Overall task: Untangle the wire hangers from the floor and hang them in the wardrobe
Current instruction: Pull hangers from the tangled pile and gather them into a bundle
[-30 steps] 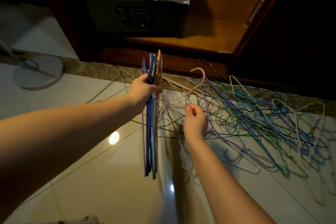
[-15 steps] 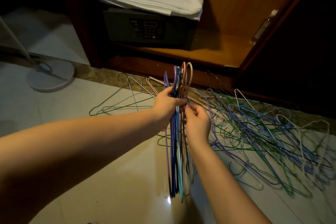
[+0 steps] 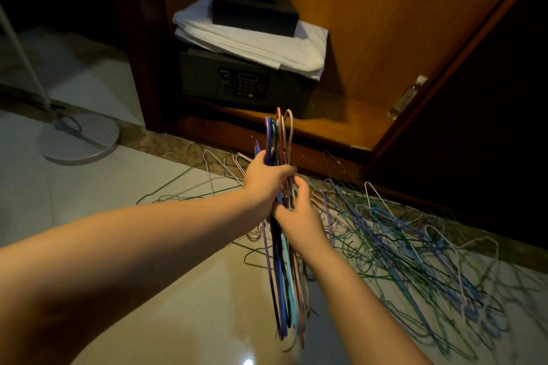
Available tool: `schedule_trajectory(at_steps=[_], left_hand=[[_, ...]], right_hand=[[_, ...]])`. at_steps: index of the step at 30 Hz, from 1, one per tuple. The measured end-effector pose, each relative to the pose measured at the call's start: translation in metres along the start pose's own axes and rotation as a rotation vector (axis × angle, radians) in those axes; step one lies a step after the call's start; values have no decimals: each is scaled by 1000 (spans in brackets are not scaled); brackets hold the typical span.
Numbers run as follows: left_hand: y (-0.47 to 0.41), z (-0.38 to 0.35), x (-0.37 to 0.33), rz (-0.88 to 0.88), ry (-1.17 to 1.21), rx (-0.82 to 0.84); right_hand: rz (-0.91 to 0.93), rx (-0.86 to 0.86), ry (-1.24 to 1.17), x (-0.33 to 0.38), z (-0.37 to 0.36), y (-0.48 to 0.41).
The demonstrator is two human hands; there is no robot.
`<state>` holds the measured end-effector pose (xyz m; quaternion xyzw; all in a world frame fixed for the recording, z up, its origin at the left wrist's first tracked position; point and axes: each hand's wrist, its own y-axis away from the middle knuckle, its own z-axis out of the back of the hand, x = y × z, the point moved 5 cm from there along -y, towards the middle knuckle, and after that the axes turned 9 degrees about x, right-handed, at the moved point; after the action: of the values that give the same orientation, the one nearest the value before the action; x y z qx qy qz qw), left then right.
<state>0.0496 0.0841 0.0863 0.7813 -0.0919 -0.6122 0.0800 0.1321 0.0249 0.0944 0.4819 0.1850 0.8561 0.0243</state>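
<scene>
The gathering step looks to be in hand: the left hand [image 3: 267, 178] grips a bundle of coloured wire hangers [image 3: 281, 275] by the necks, hooks upward. The right hand [image 3: 296, 213], touching it just below, curls its fingers round the same wires. A tangled heap of coloured wire hangers [image 3: 415, 246] lies on the glossy pale tiled floor [image 3: 148, 175]. The next move probably calls for teasing another one free, or lifting the bundle into the open wooden wardrobe [image 3: 370, 9], whose rail is out of view above a dark keypad safe [image 3: 237, 83].
</scene>
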Motion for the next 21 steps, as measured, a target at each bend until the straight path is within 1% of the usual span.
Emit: schedule_trajectory(at_steps=[5, 8, 11, 13, 16, 18, 20, 21], left_hand=[[-5, 6, -15, -23, 101, 29], [-15, 13, -22, -20, 161, -1], [-28, 27, -24, -4, 217, -48], [-35, 43, -22, 28, 305, -54], [-47, 71, -16, 119, 417, -11], [-57, 91, -4, 161, 453, -46], [-67, 108, 11, 193, 496, -112], [-72, 112, 18, 210, 511, -142]], right_hand=[[-26, 64, 201, 18, 0, -7], [-35, 68, 281, 28, 5, -18], [-64, 72, 435, 34, 11, -40], [-34, 151, 512, 37, 5, -59], [56, 291, 529, 38, -14, -91], [102, 361, 562, 37, -28, -111], [127, 355, 660, 33, -40, -124], [124, 305, 740, 29, -43, -129]])
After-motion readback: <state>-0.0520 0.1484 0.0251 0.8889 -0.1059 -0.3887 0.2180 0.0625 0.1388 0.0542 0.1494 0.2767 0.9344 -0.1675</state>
